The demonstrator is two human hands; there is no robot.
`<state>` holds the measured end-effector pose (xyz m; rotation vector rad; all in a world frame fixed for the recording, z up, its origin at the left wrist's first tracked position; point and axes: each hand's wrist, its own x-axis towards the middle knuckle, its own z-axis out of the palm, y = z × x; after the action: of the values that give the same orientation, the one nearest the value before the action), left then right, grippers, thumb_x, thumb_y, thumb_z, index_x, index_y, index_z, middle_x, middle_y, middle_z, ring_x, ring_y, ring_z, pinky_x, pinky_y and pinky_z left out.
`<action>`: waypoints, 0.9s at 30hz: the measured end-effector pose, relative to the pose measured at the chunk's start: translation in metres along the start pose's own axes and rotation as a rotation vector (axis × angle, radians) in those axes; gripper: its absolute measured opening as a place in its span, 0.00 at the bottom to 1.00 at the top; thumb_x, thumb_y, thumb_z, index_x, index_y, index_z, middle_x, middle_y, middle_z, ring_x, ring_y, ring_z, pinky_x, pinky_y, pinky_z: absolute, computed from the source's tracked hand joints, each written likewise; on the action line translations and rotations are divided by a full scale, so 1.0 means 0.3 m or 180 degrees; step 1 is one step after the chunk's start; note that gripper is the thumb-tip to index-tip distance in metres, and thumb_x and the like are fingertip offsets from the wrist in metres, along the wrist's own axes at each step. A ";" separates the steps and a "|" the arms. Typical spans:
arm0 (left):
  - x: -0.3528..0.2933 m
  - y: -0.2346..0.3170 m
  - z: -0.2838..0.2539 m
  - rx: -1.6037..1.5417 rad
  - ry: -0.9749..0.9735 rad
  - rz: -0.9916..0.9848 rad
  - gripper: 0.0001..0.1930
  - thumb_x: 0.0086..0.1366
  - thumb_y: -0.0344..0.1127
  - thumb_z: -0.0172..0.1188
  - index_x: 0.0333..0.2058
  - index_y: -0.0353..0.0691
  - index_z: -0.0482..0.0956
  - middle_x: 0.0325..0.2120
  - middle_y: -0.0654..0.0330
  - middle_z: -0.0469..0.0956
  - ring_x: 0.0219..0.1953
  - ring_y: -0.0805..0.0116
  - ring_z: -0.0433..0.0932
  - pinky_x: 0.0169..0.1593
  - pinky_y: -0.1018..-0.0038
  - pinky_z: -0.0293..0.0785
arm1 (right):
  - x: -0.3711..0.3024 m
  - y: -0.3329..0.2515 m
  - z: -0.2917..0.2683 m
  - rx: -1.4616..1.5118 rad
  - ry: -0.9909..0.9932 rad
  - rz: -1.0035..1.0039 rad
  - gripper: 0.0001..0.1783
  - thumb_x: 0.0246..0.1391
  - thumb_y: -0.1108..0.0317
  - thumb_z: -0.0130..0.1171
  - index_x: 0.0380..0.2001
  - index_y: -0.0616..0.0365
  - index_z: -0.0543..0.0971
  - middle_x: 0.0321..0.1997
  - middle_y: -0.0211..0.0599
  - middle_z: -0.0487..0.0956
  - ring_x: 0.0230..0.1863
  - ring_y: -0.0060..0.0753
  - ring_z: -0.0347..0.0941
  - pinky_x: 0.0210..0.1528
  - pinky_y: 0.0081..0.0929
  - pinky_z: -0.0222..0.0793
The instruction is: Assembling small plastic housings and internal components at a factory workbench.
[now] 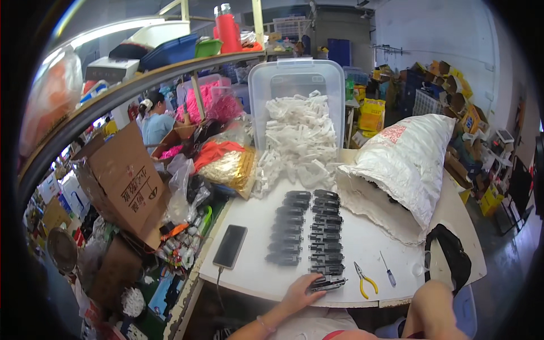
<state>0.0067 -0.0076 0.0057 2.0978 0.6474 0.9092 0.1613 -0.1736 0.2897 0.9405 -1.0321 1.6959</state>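
Observation:
Two columns of black plastic parts lie on the white table, a left column (286,229) and a right column (326,232). At the near end of the right column, my left hand (300,293) grips a black plastic part (328,283) between thumb and fingers. Part of my right arm (435,306) shows at the lower right, bent; its hand is out of sight. Right of the held part lie yellow-handled pliers (367,283) and a small screwdriver (389,271).
A clear plastic bin (296,69) lies tipped, spilling translucent white parts (300,133). A white woven sack (402,170) lies at right, its mouth facing the columns. A phone (230,246) with a cable rests at left. A black pouch (450,255) sits at the right edge. Beyond a cardboard box (122,184) sits another person.

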 end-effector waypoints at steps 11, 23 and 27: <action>-0.029 0.013 -0.027 -0.0004 0.0834 0.0262 0.25 0.49 0.30 0.68 0.47 0.37 0.70 0.42 0.51 0.72 0.44 0.56 0.73 0.47 0.69 0.71 | -0.649 -0.210 -0.455 0.9449 0.0554 0.1793 0.27 0.61 0.50 0.31 0.55 0.55 0.62 0.60 0.44 0.62 0.64 0.54 0.51 0.64 0.60 0.43; 0.102 -0.002 -0.477 0.0611 0.2309 0.0088 0.27 0.49 0.20 0.64 0.48 0.36 0.65 0.42 0.60 0.66 0.44 0.71 0.70 0.50 0.77 0.67 | -0.767 -0.160 -0.658 0.9714 -0.3317 0.0010 0.21 0.59 0.71 0.40 0.56 0.62 0.63 0.61 0.45 0.62 0.67 0.52 0.44 0.65 0.46 0.42; 0.105 0.003 -0.477 0.0183 0.2288 -0.0070 0.27 0.49 0.19 0.64 0.48 0.36 0.64 0.44 0.59 0.66 0.45 0.71 0.70 0.50 0.76 0.68 | -0.769 -0.181 -0.659 0.9559 -0.3359 -0.0174 0.20 0.58 0.72 0.41 0.53 0.62 0.67 0.61 0.43 0.64 0.68 0.45 0.45 0.66 0.42 0.40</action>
<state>-0.0837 0.0752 0.0858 1.7758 1.0572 1.6655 0.2524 -0.0493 0.0223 -1.5896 -1.2426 -0.5959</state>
